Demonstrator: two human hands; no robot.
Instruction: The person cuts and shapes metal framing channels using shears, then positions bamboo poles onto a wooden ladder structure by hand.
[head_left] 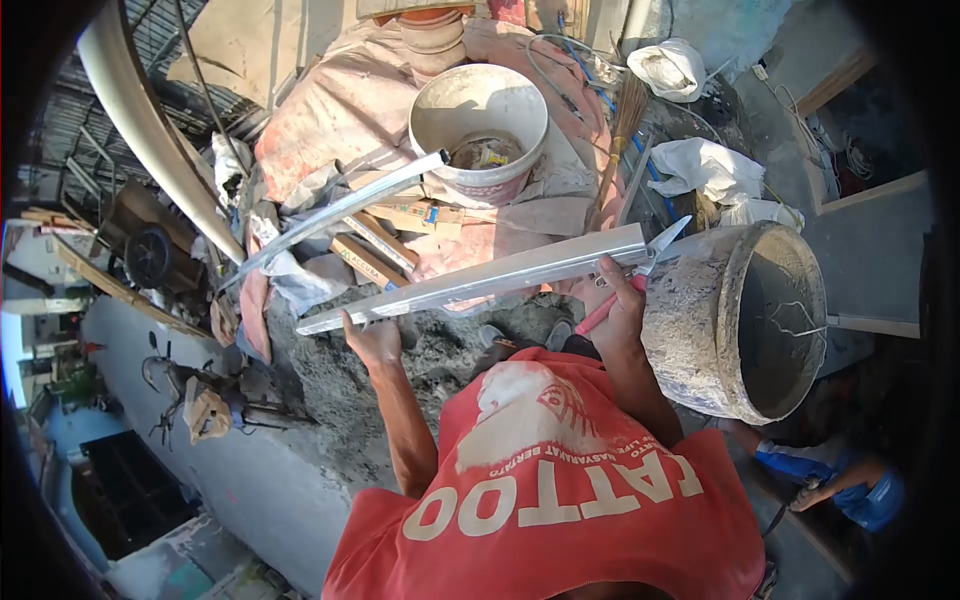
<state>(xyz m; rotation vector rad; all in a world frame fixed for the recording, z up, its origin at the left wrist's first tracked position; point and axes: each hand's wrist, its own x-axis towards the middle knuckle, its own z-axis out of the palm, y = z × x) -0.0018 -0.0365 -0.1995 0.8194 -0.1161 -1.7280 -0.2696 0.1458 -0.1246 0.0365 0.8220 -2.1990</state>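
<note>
A long silvery metal channel point(490, 275) spans both hands, sloping up to the right. My left hand point(373, 343) supports it near its narrow left end, fingers under the lower edge. Near the wide right end, my right hand point(622, 302) grips the channel together with tin snips point(664, 240), whose red handle shows beside the palm. The snips' blades are apart and point up right, beyond the channel's end. Another metal profile point(350, 208) lies further off, its tip at the rim of a white bucket point(480, 110).
A mortar-crusted bucket point(690, 320) lies tipped at the right. Wooden-looking level pieces point(368, 262) rest on a reddish sheet point(345, 125). White sacks point(705, 170) lie at upper right, a bicycle point(180, 385) stands left, and a person in blue point(870, 490) is at lower right.
</note>
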